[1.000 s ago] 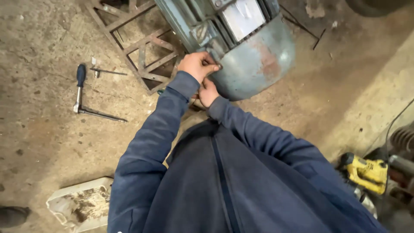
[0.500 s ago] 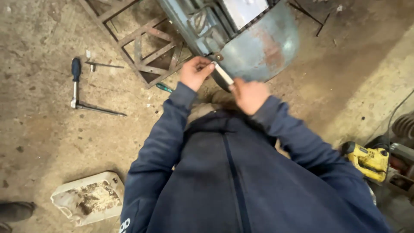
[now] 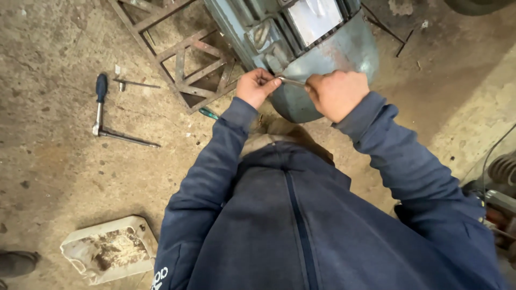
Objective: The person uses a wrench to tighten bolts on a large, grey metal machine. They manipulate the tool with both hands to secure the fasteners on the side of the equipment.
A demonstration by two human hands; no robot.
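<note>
Two hands are seen at a heavy blue-grey motor: the left hand and right hand are clamped on a thin, stiff metal tool, probably best gripped at its ends.

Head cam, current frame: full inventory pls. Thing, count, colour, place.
electric motor: 1, blue-grey with worn patches, top centre on the floor
slim metal tool: 1, silvery, held between both hands against the motor's end cover
metal lattice frame: 1, rusty brown, flat on the floor left of the motor
socket wrench: 1, dark blue handle with metal bar, floor at left
small metal pin: 1, grey, floor above the wrench
teal-handled tool: 1, mostly hidden, by the frame's lower corner
tray: 1, off-white and dirty, lower left
concrete floor: 1, grey-brown, stained
shoe tip: 1, dark, bottom left edge
left hand: 1, pinching the tool's tip
right hand: 1, closed around the tool's other end
</note>
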